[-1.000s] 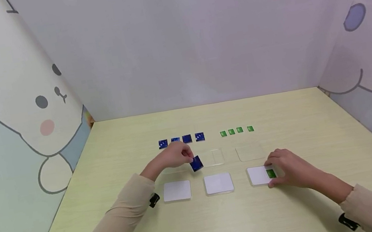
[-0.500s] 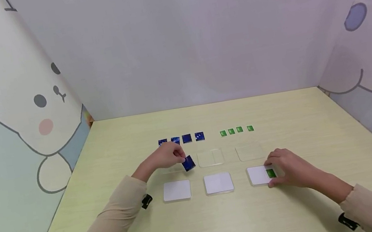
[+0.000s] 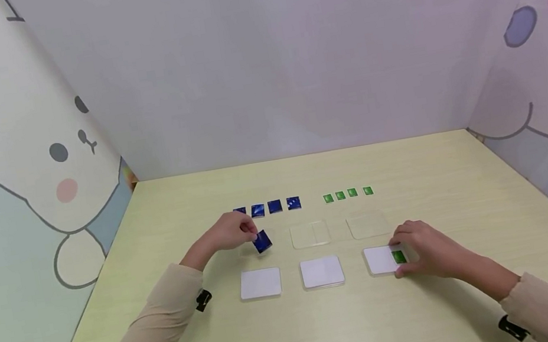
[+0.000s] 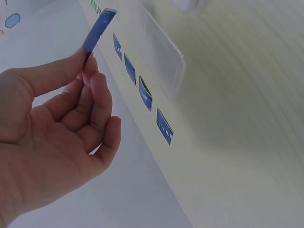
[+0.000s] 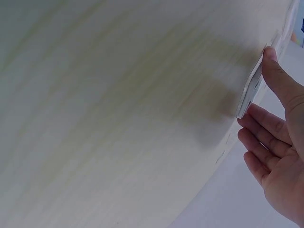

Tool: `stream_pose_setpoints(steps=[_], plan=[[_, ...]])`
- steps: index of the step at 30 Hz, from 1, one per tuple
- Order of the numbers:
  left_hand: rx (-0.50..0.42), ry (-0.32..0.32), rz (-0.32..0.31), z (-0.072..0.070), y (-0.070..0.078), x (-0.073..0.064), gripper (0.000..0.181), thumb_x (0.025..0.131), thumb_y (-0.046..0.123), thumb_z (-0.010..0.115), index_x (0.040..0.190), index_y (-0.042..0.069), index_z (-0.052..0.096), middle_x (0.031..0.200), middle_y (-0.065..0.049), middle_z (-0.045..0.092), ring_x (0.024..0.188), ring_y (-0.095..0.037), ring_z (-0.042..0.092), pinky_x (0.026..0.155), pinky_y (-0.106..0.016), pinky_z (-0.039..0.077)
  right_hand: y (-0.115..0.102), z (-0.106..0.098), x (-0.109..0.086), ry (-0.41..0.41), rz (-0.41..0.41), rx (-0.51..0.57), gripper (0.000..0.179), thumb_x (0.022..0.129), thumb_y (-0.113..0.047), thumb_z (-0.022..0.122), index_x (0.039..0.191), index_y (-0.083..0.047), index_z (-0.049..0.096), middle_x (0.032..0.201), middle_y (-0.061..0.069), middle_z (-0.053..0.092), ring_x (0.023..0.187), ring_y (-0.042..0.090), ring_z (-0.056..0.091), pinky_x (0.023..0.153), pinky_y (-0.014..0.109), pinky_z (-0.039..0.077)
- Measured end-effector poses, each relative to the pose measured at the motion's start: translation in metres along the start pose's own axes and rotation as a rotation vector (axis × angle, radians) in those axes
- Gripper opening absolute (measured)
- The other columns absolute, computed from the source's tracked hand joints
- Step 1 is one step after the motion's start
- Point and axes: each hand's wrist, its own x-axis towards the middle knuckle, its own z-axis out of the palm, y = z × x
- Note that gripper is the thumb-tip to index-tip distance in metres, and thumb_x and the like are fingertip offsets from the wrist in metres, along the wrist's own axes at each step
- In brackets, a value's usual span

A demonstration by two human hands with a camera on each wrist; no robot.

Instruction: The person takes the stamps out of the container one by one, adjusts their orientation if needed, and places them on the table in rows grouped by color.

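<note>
My left hand (image 3: 229, 230) pinches a small dark blue square packet (image 3: 262, 241) between thumb and fingertips, above the leftmost clear plastic tray (image 3: 246, 251), which is partly hidden. In the left wrist view the packet (image 4: 99, 31) appears thin, nearly edge-on, with a serrated end. At the front right, my right hand (image 3: 429, 251) holds a flat case with a white top (image 3: 378, 260) by its edges, thumb on the near side and fingers on the far side. A green square packet (image 3: 399, 257) lies on its right end. The right wrist view shows this case (image 5: 251, 85) edge-on.
Two more white-topped cases (image 3: 261, 283) (image 3: 321, 272) stand left of the held one. Behind them lie two clear trays (image 3: 309, 235) (image 3: 367, 225). Farther back are rows of blue packets (image 3: 275, 206) and smaller green packets (image 3: 340, 196). A wall (image 3: 291, 72) borders the table's (image 3: 301, 340) far edge.
My left hand has carried the blue packet leftward, from beside the middle clear tray to over the left one. My right hand stays on the case at the right.
</note>
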Motion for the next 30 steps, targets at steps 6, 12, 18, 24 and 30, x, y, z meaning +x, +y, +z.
stream_pose_setpoints(steps=[6, 12, 18, 24, 30], plan=[[0.002, 0.0, -0.022, -0.003, -0.006, -0.002, 0.007, 0.092, 0.009, 0.065, 0.091, 0.003, 0.07, 0.089, -0.009, 0.069, 0.078, -0.015, 0.058, 0.069, -0.024, 0.047, -0.001, -0.001, 0.001, -0.011, 0.021, 0.012, 0.05, 0.064, -0.043, 0.088, 0.099, -0.011, 0.072, 0.098, -0.004, 0.07, 0.091, 0.014, 0.06, 0.085, 0.042, 0.053], [0.009, 0.008, -0.068, -0.008, -0.011, -0.002, 0.008, 0.093, 0.008, 0.063, 0.093, 0.002, 0.068, 0.09, -0.009, 0.067, 0.077, -0.016, 0.053, 0.068, -0.024, 0.043, -0.001, 0.0, 0.0, 0.004, 0.027, 0.017, 0.052, 0.063, -0.045, 0.089, 0.099, -0.011, 0.073, 0.097, -0.005, 0.07, 0.091, 0.012, 0.059, 0.085, 0.041, 0.053], [0.011, 0.035, -0.074, -0.013, -0.017, -0.001, 0.01, 0.093, 0.008, 0.06, 0.093, 0.0, 0.068, 0.091, -0.012, 0.067, 0.077, -0.017, 0.052, 0.066, -0.024, 0.042, -0.001, -0.001, 0.0, -0.005, 0.036, 0.024, 0.052, 0.062, -0.042, 0.09, 0.1, -0.011, 0.073, 0.097, -0.005, 0.07, 0.091, 0.012, 0.059, 0.086, 0.042, 0.053], [0.043, 0.092, -0.093, -0.022, -0.021, 0.0, 0.012, 0.092, 0.007, 0.059, 0.093, -0.001, 0.068, 0.094, -0.014, 0.069, 0.077, -0.017, 0.055, 0.067, -0.024, 0.043, 0.0, 0.0, 0.0, 0.003, 0.005, 0.004, 0.049, 0.064, -0.04, 0.089, 0.098, -0.01, 0.072, 0.097, -0.004, 0.07, 0.09, 0.013, 0.06, 0.085, 0.042, 0.053], [0.081, 0.106, -0.158, -0.026, -0.021, 0.001, 0.013, 0.091, 0.009, 0.058, 0.094, 0.0, 0.066, 0.091, -0.012, 0.067, 0.075, -0.018, 0.053, 0.065, -0.025, 0.041, 0.0, 0.001, 0.0, 0.012, -0.018, -0.011, 0.048, 0.064, -0.04, 0.089, 0.097, -0.009, 0.072, 0.095, -0.003, 0.07, 0.09, 0.014, 0.061, 0.084, 0.041, 0.053]])
